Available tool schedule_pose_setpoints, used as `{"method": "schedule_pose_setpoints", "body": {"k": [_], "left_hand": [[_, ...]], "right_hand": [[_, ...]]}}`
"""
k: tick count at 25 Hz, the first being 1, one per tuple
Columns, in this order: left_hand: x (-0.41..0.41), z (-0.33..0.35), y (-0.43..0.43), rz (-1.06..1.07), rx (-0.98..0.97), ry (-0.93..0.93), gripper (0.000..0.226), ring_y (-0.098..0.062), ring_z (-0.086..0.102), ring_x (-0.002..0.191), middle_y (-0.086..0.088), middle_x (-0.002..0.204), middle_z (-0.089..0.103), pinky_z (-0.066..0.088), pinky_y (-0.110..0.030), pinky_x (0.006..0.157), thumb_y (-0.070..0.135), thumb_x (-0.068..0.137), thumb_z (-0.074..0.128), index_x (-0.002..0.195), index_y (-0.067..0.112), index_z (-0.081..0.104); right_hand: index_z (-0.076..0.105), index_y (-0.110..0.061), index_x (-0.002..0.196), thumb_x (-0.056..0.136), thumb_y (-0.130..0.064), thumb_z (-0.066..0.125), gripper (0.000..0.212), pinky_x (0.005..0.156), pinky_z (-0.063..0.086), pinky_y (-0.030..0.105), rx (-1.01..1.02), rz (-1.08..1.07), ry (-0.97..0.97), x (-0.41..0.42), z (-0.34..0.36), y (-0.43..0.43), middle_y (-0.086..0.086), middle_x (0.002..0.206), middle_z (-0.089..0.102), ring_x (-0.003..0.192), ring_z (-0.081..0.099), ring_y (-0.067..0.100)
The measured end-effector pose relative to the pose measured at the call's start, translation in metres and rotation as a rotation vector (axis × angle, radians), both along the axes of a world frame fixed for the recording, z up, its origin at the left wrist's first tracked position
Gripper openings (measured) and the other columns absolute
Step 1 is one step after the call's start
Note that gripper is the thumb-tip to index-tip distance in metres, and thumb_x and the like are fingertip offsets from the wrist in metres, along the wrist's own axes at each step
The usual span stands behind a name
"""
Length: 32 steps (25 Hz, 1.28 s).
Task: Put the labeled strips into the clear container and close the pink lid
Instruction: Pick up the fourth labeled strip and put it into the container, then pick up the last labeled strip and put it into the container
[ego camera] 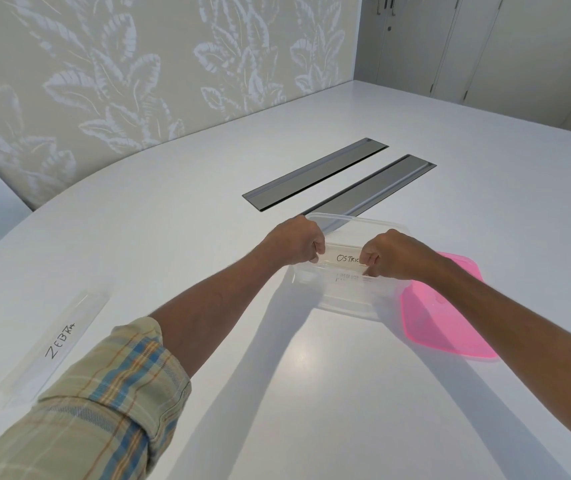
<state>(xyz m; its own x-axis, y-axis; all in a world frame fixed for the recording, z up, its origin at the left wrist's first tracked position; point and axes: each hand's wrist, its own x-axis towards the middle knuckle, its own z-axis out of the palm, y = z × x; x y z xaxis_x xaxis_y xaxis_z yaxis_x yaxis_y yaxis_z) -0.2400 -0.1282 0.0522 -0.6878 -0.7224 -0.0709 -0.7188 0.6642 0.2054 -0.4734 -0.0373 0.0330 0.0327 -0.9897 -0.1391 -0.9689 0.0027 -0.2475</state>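
A clear container (pixel 353 299) stands on the white table (pixel 277 393) ahead of me. Both hands hold a strip labeled "OSTRIC…" (pixel 344 258) over its open top. My left hand (pixel 297 244) pinches the strip's left end, and my right hand (pixel 391 254) pinches its right end, covering the last letters. The pink lid (pixel 446 313) lies flat on the table, just right of the container and partly under my right forearm. A second strip, labeled "ZEBRA" (pixel 57 341), lies on the table at the far left, beside my left sleeve.
Two grey recessed panels (pixel 315 174) sit in the tabletop behind the container. A leaf-patterned wall borders the table's far left edge, and white cabinet doors (pixel 484 46) stand at the back right.
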Motion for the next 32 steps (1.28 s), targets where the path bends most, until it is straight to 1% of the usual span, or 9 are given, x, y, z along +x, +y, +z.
{"method": "schedule_pose_setpoints", "body": {"k": [5,9,12,14,17,22,25,28,32], "left_hand": [[0.029,0.014,0.021,0.040,-0.117,0.239,0.015,-0.017,0.072,0.097,0.007,0.098,0.081,0.058,-0.039,0.087,0.021,0.094,0.071,0.103,0.022,0.082],[0.075,0.019,0.044,0.281,-0.235,0.536,0.016,-0.013,0.073,0.089,0.011,0.096,0.080,0.059,-0.037,0.081,0.028,0.095,0.067,0.101,0.028,0.081],[0.125,0.022,0.057,0.462,-0.310,0.576,0.017,-0.008,0.071,0.087,0.014,0.095,0.077,0.059,-0.034,0.079,0.037,0.097,0.062,0.102,0.033,0.078],[0.165,0.024,0.065,0.567,-0.326,0.573,0.018,-0.007,0.071,0.087,0.014,0.094,0.076,0.059,-0.034,0.078,0.038,0.097,0.061,0.101,0.033,0.078],[0.230,0.023,0.078,0.731,-0.350,0.543,0.018,-0.009,0.071,0.089,0.014,0.094,0.076,0.059,-0.035,0.080,0.038,0.095,0.060,0.100,0.034,0.077],[0.335,0.006,0.101,1.006,-0.314,0.421,0.023,-0.014,0.070,0.106,0.014,0.110,0.073,0.056,-0.035,0.090,0.041,0.093,0.065,0.113,0.035,0.073],[0.383,-0.012,0.117,1.133,-0.231,0.295,0.037,-0.020,0.065,0.120,0.006,0.127,0.068,0.051,-0.037,0.095,0.041,0.092,0.069,0.127,0.029,0.068],[0.416,-0.029,0.125,1.201,-0.105,0.192,0.053,-0.026,0.059,0.129,-0.002,0.136,0.062,0.050,-0.041,0.100,0.042,0.091,0.071,0.138,0.020,0.060],[0.440,-0.046,0.128,1.235,0.018,0.104,0.057,-0.029,0.058,0.126,-0.008,0.133,0.061,0.050,-0.041,0.093,0.041,0.088,0.075,0.134,0.011,0.060]], "right_hand": [[0.080,-0.027,0.093,0.083,-0.040,0.085,0.017,0.081,0.060,0.037,-0.109,-0.015,-0.029,0.012,0.020,-0.002,-0.013,0.089,0.078,0.088,0.072,0.014],[0.078,-0.029,0.084,0.086,-0.042,0.080,0.013,0.070,0.056,0.033,-0.283,-0.026,-0.099,0.042,0.046,-0.011,-0.015,0.075,0.072,0.076,0.068,0.011],[0.078,-0.029,0.083,0.087,-0.045,0.076,0.016,0.066,0.053,0.032,-0.388,-0.032,-0.170,0.075,0.063,-0.023,-0.013,0.071,0.070,0.071,0.065,0.009],[0.077,-0.031,0.082,0.086,-0.047,0.075,0.016,0.065,0.051,0.031,-0.405,-0.001,-0.213,0.104,0.068,-0.031,-0.015,0.071,0.070,0.073,0.065,0.007],[0.076,-0.032,0.087,0.084,-0.047,0.077,0.015,0.068,0.054,0.033,-0.342,0.068,-0.296,0.162,0.066,-0.043,-0.014,0.070,0.070,0.074,0.067,0.009],[0.076,-0.029,0.104,0.086,-0.040,0.080,0.021,0.080,0.060,0.039,-0.240,0.239,-0.389,0.262,0.052,-0.060,-0.013,0.078,0.073,0.080,0.070,0.011],[0.073,-0.028,0.116,0.086,-0.039,0.080,0.032,0.087,0.059,0.041,-0.191,0.343,-0.373,0.316,0.044,-0.066,-0.013,0.090,0.073,0.091,0.069,0.013],[0.070,-0.025,0.126,0.086,-0.038,0.081,0.043,0.092,0.058,0.043,-0.123,0.404,-0.364,0.362,0.038,-0.071,-0.007,0.106,0.071,0.099,0.069,0.018],[0.067,-0.023,0.132,0.086,-0.034,0.083,0.050,0.096,0.056,0.043,-0.065,0.500,-0.306,0.411,0.029,-0.081,-0.002,0.119,0.068,0.107,0.067,0.020]]}}
